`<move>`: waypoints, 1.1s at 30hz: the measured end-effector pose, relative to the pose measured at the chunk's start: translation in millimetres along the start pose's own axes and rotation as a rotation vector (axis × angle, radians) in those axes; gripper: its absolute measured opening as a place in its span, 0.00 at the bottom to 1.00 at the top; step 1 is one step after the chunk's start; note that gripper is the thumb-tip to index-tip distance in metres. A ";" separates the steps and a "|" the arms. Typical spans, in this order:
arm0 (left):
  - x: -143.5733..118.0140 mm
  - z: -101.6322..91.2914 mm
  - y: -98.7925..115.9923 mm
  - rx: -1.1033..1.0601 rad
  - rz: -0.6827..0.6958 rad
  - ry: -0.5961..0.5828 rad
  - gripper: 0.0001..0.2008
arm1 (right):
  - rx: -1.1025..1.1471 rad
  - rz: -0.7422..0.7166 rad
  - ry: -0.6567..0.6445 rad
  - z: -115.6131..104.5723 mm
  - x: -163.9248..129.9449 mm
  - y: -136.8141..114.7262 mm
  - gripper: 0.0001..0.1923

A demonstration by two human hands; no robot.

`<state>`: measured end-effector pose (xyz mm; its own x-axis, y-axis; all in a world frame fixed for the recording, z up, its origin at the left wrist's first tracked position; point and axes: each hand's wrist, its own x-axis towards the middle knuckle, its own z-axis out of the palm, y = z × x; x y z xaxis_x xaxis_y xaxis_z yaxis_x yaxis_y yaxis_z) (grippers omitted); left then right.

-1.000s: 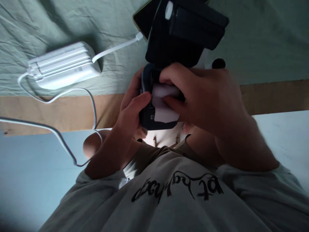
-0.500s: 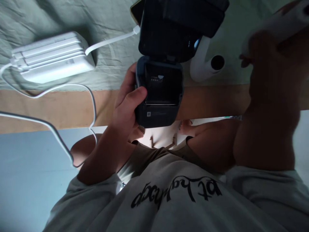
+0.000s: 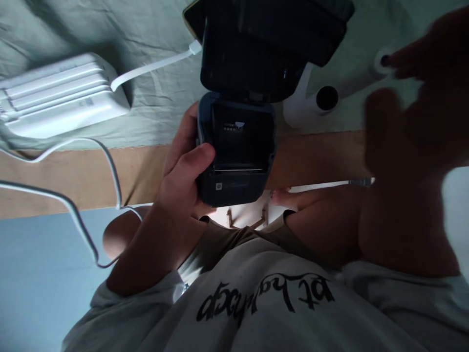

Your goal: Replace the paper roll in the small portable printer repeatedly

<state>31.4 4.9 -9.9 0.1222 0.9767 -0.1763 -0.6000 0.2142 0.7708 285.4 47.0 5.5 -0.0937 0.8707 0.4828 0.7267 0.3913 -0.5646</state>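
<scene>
My left hand is closed round the left side of a dark handheld label printer, its thumb on the edge of the hollow. The printer's lid stands swung open away from me, and the hollow holds no roll. My right hand, dim and blurred, has thumb and fingers apart. Its fingertips are at the far end of a white roll on the green cloth; whether they touch it I cannot tell. Another white roll lies beside the printer, partly behind it.
A white power bank lies on the green cloth at left. Its short white cable runs to a phone partly hidden behind the lid. Another white cable loops over the wooden edge by my left arm.
My right hand has let go of the white roll, which now lies on the cloth, and its fingers have spread. The left hand still holds the printer; the view has shifted slightly.
</scene>
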 end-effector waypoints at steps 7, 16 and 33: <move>2.5 -0.7 -2.1 0.080 0.023 0.065 0.18 | -0.191 -0.150 -0.226 34.3 -4.9 -9.5 0.23; 1.8 -5.0 -3.4 -0.005 0.039 -0.023 0.17 | -0.108 -0.301 -0.287 34.6 -5.9 -11.0 0.19; -0.7 -4.4 -1.1 -0.015 -0.026 -0.048 0.20 | -0.011 -0.282 -0.334 34.9 -7.1 -4.2 0.31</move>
<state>28.5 4.0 -13.3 0.1749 0.9704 -0.1663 -0.6076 0.2393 0.7573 259.3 49.6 -18.9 -0.5031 0.7796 0.3731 0.6485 0.6259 -0.4333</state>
